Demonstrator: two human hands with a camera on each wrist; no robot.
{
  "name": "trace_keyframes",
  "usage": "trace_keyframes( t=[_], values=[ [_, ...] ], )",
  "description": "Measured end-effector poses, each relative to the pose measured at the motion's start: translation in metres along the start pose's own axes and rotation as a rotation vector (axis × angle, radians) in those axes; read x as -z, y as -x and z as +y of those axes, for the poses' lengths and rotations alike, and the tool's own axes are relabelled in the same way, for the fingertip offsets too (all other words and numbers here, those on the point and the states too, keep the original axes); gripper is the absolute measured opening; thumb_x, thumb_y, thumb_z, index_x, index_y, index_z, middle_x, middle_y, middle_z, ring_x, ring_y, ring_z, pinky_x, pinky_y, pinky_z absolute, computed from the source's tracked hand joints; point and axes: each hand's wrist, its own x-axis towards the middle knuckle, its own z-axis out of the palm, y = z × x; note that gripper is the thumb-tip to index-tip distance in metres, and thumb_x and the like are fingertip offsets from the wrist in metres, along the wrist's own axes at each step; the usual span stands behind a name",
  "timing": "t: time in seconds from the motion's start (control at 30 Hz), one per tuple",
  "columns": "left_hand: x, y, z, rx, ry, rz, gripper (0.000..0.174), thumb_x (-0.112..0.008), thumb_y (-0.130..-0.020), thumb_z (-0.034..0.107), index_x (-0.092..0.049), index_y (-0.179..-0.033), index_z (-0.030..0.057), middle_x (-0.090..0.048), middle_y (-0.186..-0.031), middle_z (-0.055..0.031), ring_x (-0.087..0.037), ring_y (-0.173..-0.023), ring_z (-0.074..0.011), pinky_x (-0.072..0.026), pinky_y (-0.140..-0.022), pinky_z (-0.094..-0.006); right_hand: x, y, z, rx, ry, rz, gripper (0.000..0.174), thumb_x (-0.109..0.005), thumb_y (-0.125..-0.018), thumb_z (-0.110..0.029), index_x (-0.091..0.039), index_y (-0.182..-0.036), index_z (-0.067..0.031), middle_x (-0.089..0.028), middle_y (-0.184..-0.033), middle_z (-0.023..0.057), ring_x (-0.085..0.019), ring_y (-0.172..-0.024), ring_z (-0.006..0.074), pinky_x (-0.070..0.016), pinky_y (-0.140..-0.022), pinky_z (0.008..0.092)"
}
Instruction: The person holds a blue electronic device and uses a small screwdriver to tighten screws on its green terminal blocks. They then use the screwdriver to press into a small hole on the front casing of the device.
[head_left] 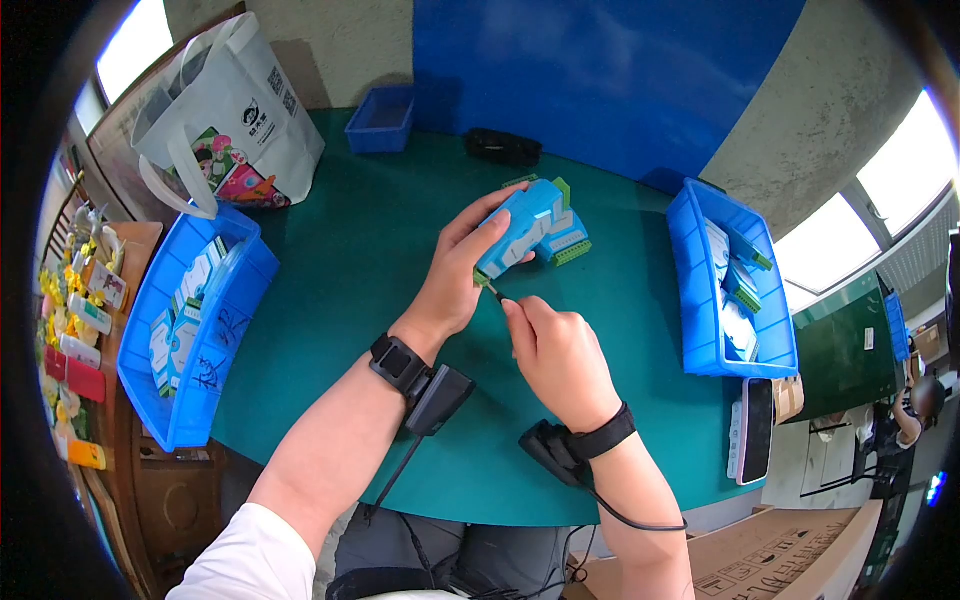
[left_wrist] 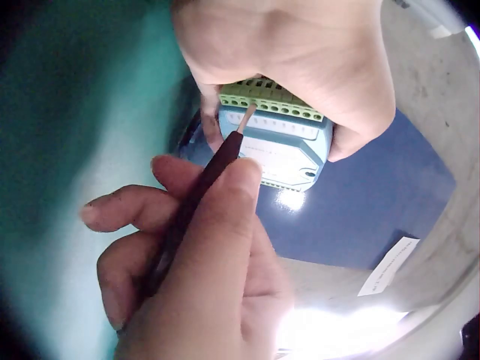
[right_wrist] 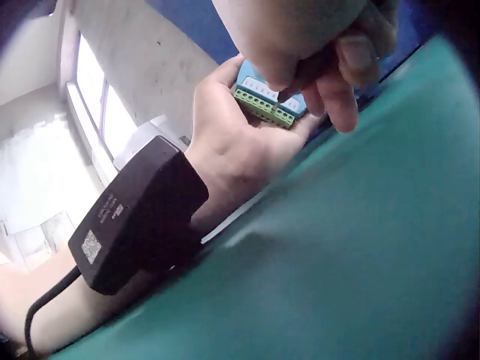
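Observation:
My left hand grips a light-blue module with a green terminal block along its near end. My right hand holds a thin screwdriver with a dark handle, pinched between thumb and fingers. Its metal tip meets the row of screw holes in the green terminal block, as the left wrist view shows. Just beyond the held module, another blue module with green terminals lies on the table. In the right wrist view the curled right fingers hide most of the screwdriver.
Blue bins of modules stand on both sides, one left and one right. A white bag, a small blue tray and a black object sit at the back. A phone-like device lies at the table's right edge.

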Motion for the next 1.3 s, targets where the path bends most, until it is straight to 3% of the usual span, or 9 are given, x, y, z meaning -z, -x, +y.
trace_keyframes(
  t=[0.1,0.3,0.5,0.6,0.7,0.8,1.0,1.1,1.3],
  values=[
    [-0.001,0.001,0.002,0.017,0.035,-0.031,0.059,-0.057,-0.102,0.037,-0.048,-0.15,0.0037,-0.052,-0.15,-0.0161,-0.059,-0.131,-0.0285,-0.0566,-0.1,-0.0446,-0.003,-0.001,0.004,-0.064,-0.258,-0.037,0.037,-0.058,-0.104,-0.025,-0.058,-0.077,0.0002,-0.063,-0.06,0.0209,-0.066,-0.056,0.0382,-0.0515,-0.052,0.0469],
    [-0.004,0.004,0.007,0.065,0.154,-0.061,0.053,-0.055,-0.101,0.035,-0.056,-0.145,0.0057,-0.054,-0.149,-0.0115,-0.057,-0.132,-0.0274,-0.0553,-0.099,-0.0419,0.015,-0.009,-0.004,-0.468,-0.785,-0.355,0.044,-0.048,-0.11,-0.031,-0.065,-0.089,0.0039,-0.069,-0.064,0.0095,-0.055,-0.047,0.012,-0.0419,-0.044,0.0297],
    [-0.004,0.004,0.006,0.067,0.17,-0.054,0.061,-0.052,-0.102,0.037,-0.044,-0.153,0.0042,-0.051,-0.152,-0.016,-0.055,-0.135,-0.0307,-0.0548,-0.102,-0.0482,0.025,-0.011,-0.007,-0.705,-1.122,-0.503,0.039,-0.048,-0.111,-0.033,-0.059,-0.11,0.0038,-0.07,-0.078,0.0122,-0.046,-0.046,0.0059,-0.0314,-0.04,0.0224],
    [-0.002,0.003,0.003,0.08,0.27,0.023,0.059,-0.051,-0.103,0.034,-0.043,-0.154,0.005,-0.052,-0.151,-0.0156,-0.055,-0.135,-0.0303,-0.0543,-0.103,-0.0484,0.019,-0.01,-0.011,-0.628,-1.015,-0.343,0.033,-0.059,-0.106,-0.028,-0.056,-0.112,0.0042,-0.07,-0.082,0.0128,-0.048,-0.047,0.0063,-0.0326,-0.041,0.0227],
    [-0.002,0.002,0.004,0.085,0.354,0.054,0.056,-0.05,-0.104,0.033,-0.046,-0.151,0.0038,-0.054,-0.147,-0.0133,-0.057,-0.132,-0.0265,-0.0555,-0.101,-0.0449,0.016,-0.006,-0.011,-0.487,-0.879,-0.226,0.029,-0.069,-0.098,-0.016,-0.053,-0.11,0.0043,-0.071,-0.08,0.0134,-0.058,-0.05,0.0101,-0.0417,-0.044,0.0254],
    [0.0,0.001,0.003,0.086,0.387,0.068,0.054,-0.049,-0.104,0.032,-0.046,-0.151,0.0045,-0.055,-0.147,-0.0126,-0.057,-0.132,-0.0263,-0.0555,-0.101,-0.0461,0.018,-0.006,-0.013,-0.352,-0.706,-0.144,0.026,-0.071,-0.093,-0.009,-0.051,-0.104,0.004,-0.07,-0.08,0.0142,-0.064,-0.055,0.0135,-0.0468,-0.048,0.0287],
    [0.001,0.0,0.003,0.085,0.402,0.105,0.053,-0.047,-0.104,0.031,-0.047,-0.151,0.0066,-0.055,-0.146,-0.0119,-0.056,-0.131,-0.026,-0.0547,-0.101,-0.0477,-0.004,-0.002,0.003,-0.113,-0.469,0.022,0.021,-0.072,-0.09,-0.01,-0.056,-0.099,-0.0013,-0.072,-0.083,0.0203,-0.072,-0.067,0.035,-0.0546,-0.057,0.0398],
    [0.0,0.0,0.004,0.089,0.399,0.124,0.052,-0.046,-0.104,0.03,-0.047,-0.15,0.007,-0.056,-0.145,-0.0118,-0.057,-0.13,-0.026,-0.0545,-0.101,-0.048,-0.001,-0.002,0.003,0.01,-0.183,0.101,0.02,-0.073,-0.09,-0.016,-0.059,-0.098,-0.0041,-0.074,-0.085,0.0186,-0.071,-0.074,0.0381,-0.0554,-0.06,0.0435],
    [-0.001,0.0,0.005,0.086,0.374,0.143,0.052,-0.048,-0.104,0.03,-0.047,-0.15,0.0068,-0.057,-0.144,-0.012,-0.057,-0.13,-0.0255,-0.0547,-0.101,-0.0472,0.006,-0.002,-0.002,0.035,-0.093,0.102,0.017,-0.072,-0.091,-0.018,-0.061,-0.096,-0.0062,-0.074,-0.085,0.0149,-0.072,-0.073,0.0349,-0.0553,-0.059,0.0422]
  ],
)
